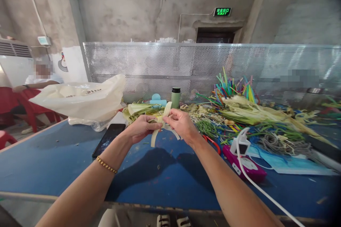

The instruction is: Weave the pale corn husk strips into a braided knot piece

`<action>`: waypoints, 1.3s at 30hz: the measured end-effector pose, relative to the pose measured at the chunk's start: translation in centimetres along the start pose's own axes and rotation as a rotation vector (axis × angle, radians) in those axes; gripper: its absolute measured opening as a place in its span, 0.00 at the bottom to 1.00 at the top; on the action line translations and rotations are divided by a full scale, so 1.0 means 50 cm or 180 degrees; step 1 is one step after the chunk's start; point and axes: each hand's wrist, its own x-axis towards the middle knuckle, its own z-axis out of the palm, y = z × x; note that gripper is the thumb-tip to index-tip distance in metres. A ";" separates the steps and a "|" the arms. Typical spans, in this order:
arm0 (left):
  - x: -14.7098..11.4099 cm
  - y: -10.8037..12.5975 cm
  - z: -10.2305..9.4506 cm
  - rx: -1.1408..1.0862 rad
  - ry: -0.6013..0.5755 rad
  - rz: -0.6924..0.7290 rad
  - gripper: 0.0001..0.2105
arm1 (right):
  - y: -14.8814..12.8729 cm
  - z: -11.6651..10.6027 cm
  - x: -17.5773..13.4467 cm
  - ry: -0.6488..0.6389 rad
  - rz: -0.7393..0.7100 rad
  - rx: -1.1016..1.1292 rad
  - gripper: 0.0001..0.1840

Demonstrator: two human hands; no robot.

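Pale, flat leaf-like strips (155, 138) cross each other between my two hands above the blue table. My left hand (144, 126) pinches them from the left, thumb and fingers pressed together. From the other side, my right hand (181, 122) grips the strips with thumb and forefinger, near the one that sticks upward. Other ends hang below the fingers. Just where the strips cross is partly hidden by my fingertips. Behind my hands lies a heap of greenish-yellow husk-like leaves (133, 110).
A black phone or tablet (110, 138) and a cream plastic bag (87, 104) are on the left. A green bottle (176, 97) stands behind. Right: red-handled scissors (213, 143), a purple power strip (246, 166) with white cable, blue masks (295, 163), coloured cords (279, 129). Someone sits far left.
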 end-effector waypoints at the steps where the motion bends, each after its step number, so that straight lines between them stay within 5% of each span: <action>1: 0.000 0.000 0.000 0.0008 0.0001 -0.0023 0.11 | 0.001 0.002 0.000 0.0016 -0.0008 -0.0019 0.12; 14: 0.003 0.001 0.005 0.0127 0.0348 0.0258 0.12 | 0.009 -0.010 0.002 -0.0304 -0.0001 -0.0257 0.17; 22: 0.003 0.004 0.004 0.0289 0.0437 0.0312 0.12 | 0.017 -0.036 0.007 -0.0412 0.0338 -0.0446 0.10; 28: 0.003 0.007 0.001 0.0035 0.0397 0.0195 0.11 | -0.014 -0.059 0.000 -0.0582 0.0475 0.0574 0.21; 33: 0.004 0.008 -0.002 -0.0189 0.0377 0.0073 0.10 | -0.021 -0.083 -0.006 -0.0973 0.0393 0.1303 0.19; 37: 0.005 0.005 -0.005 -0.0224 0.0264 0.0016 0.09 | -0.014 -0.083 -0.009 -0.1448 0.0352 0.0922 0.23; 39: 0.005 0.004 -0.006 -0.0157 0.0202 -0.0015 0.08 | -0.010 -0.070 -0.007 -0.1337 0.0242 0.0559 0.21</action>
